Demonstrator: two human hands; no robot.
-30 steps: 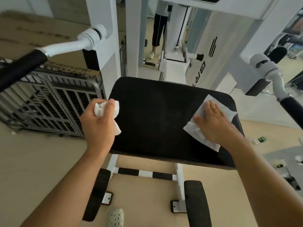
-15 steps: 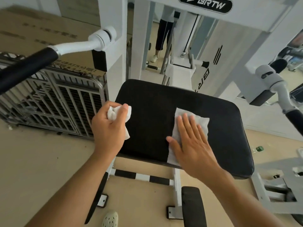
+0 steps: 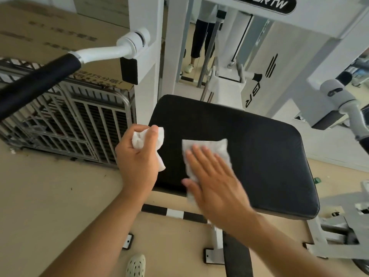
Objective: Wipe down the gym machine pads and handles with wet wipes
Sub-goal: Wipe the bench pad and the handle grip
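Flat wet wipe [image 3: 207, 150] lies spread on the black seat pad [image 3: 249, 148], pinned under the right hand [image 3: 215, 176]; fingers straight, slightly fanned, pressing down, w/ wipe edges showing past the fingertips and beside the thumb. Likely thin, limp, damp: should slide w/ palm pressure but bunch if pushed by fingertips alone, so keep the whole hand flat on it. Pad looks smooth vinyl, firm enough to lean on.

Left hand [image 3: 137, 162] sits at the pad's left edge, fingers curled round a crumpled wipe [image 3: 145, 140], part hanging below the thumb.

Beyond the left knuckles: black foam handle [image 3: 38, 80] on a white arm, unwiped as far as I can tell. Metal cage rack [image 3: 65, 124] behind it; nothing blocks the pad.
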